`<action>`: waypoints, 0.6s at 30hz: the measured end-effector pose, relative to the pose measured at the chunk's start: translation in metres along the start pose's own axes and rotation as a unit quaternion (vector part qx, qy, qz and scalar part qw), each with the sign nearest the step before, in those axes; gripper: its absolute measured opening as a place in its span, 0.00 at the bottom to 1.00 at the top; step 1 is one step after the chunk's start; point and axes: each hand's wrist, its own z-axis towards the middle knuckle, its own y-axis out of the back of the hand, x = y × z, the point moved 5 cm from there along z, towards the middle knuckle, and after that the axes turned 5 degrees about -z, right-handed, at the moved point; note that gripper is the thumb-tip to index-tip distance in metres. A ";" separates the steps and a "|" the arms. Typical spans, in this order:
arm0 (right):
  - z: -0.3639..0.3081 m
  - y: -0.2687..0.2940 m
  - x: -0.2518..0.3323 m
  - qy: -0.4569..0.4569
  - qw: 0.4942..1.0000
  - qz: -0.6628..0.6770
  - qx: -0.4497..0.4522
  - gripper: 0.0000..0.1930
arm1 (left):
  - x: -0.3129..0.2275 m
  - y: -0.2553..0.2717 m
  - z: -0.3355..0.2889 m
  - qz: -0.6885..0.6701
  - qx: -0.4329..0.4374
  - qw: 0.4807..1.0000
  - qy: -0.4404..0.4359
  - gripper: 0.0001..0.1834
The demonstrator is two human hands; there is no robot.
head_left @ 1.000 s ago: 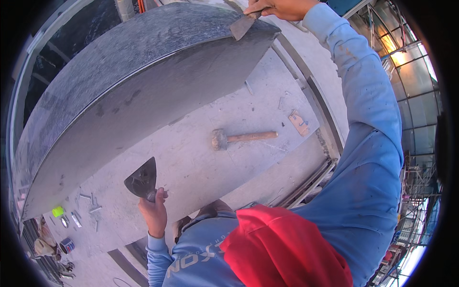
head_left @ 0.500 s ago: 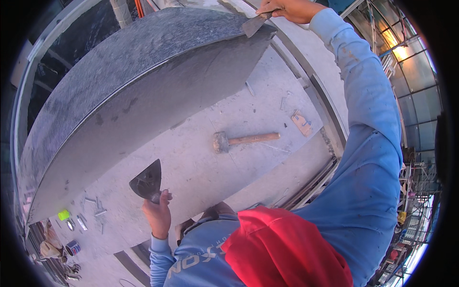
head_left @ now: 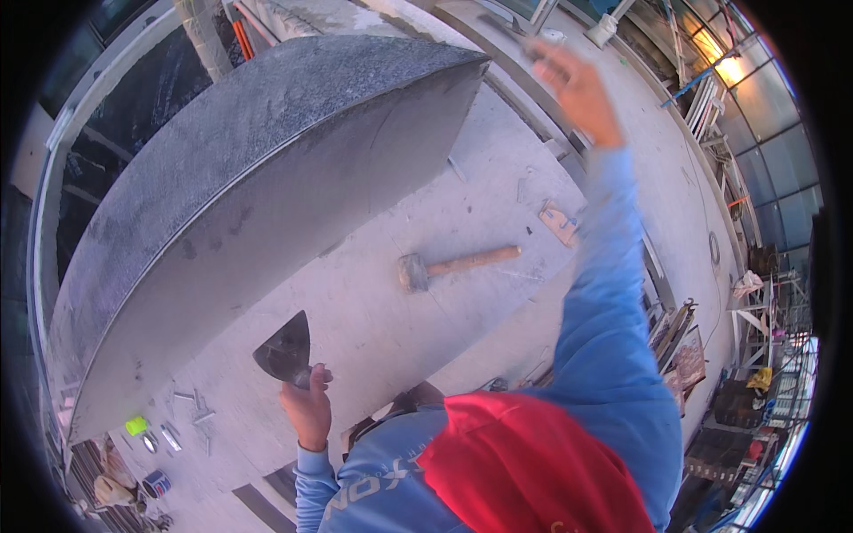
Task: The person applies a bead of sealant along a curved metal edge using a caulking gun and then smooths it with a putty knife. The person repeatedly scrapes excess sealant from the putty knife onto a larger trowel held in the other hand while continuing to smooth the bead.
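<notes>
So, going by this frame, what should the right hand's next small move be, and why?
Probably swing the right hand inward to the pointed end of the curved panel: it is out beyond that end, and its blurred tool appears clear of the panel. The left hand holds a wide scraper over the pale surface, so it could simply wait.

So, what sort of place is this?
Probably a building site or a fabrication workshop; I can't tell which. The left hand holds a broad scraper, a mallet lies on the pale worktop, and long bars are gathered at the far right.
</notes>
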 end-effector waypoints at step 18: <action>-0.098 -0.159 0.125 -0.337 0.796 0.459 -0.204 0.26 | 0.006 0.033 -0.010 0.053 0.040 0.998 -0.020 0.12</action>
